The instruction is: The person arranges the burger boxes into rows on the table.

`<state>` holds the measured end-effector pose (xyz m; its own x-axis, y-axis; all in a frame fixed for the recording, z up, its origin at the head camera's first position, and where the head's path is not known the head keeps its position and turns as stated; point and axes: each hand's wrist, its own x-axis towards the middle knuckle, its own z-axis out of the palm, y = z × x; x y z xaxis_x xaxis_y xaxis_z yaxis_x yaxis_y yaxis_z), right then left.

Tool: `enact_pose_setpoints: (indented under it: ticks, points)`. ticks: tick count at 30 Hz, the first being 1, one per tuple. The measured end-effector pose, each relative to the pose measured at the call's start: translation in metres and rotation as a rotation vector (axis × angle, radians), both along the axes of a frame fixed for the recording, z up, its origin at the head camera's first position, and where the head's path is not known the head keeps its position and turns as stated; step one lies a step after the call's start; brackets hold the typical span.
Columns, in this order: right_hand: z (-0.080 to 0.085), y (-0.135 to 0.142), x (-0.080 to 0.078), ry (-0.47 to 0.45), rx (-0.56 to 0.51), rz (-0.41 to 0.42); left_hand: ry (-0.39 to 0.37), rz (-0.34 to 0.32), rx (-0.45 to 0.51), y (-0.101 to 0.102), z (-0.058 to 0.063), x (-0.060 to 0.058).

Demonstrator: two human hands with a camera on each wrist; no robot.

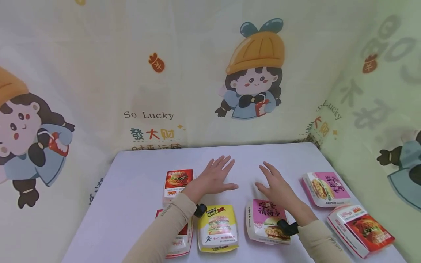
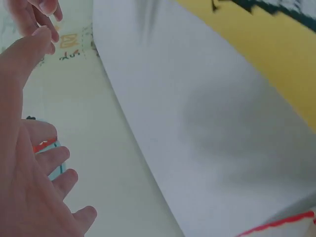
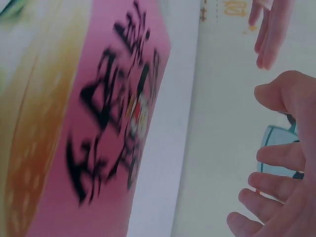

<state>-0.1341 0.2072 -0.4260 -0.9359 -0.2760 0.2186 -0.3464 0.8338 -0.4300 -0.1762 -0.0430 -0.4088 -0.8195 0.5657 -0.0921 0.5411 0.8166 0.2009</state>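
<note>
L hand [image 1: 214, 179] & R hand [image 1: 277, 188] are apart, both well spread. Yellow box [image 1: 217, 230] and pink box [image 1: 263, 221] near them have burger pics [image 1: 218, 223].

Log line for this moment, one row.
left hand: empty, fingers spread | right hand: empty, fingers spread | hands: apart | yellow box: on table, beside pink box

6 brgr pkgs [image 1: 217, 229] on tbl [image 1: 131, 193]
</note>
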Motion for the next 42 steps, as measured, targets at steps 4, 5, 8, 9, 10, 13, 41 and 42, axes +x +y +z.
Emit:
enact_pose_setpoints:
  ticks: [4,5,8,9,10,13,41,42]
  points:
    - [-0.003,0.02,0.001,-0.012,0.005,-0.047,0.004,-0.021,-0.005,0.013,-0.001,0.0]
    - [-0.004,0.025,0.001,-0.015,0.006,-0.058,0.005,-0.023,-0.007,0.017,-0.001,-0.001]
    - [-0.006,0.037,0.002,-0.021,0.0,-0.085,0.005,-0.029,-0.013,0.027,-0.002,-0.001]
    - [-0.007,0.041,0.002,-0.023,-0.003,-0.094,0.005,-0.031,-0.015,0.031,-0.003,-0.001]
    - [-0.007,0.044,0.003,-0.023,-0.002,-0.103,0.001,-0.033,-0.016,0.034,-0.003,-0.002]
    - [-0.009,0.054,0.003,-0.022,-0.006,-0.133,-0.01,-0.047,-0.015,0.045,-0.004,-0.003]
    - [-0.019,0.139,0.011,-0.137,0.085,-0.398,0.059,-0.261,-0.038,0.144,-0.007,-0.009]
    - [-0.019,0.141,0.012,-0.152,0.089,-0.41,0.061,-0.266,-0.039,0.147,-0.007,-0.009]
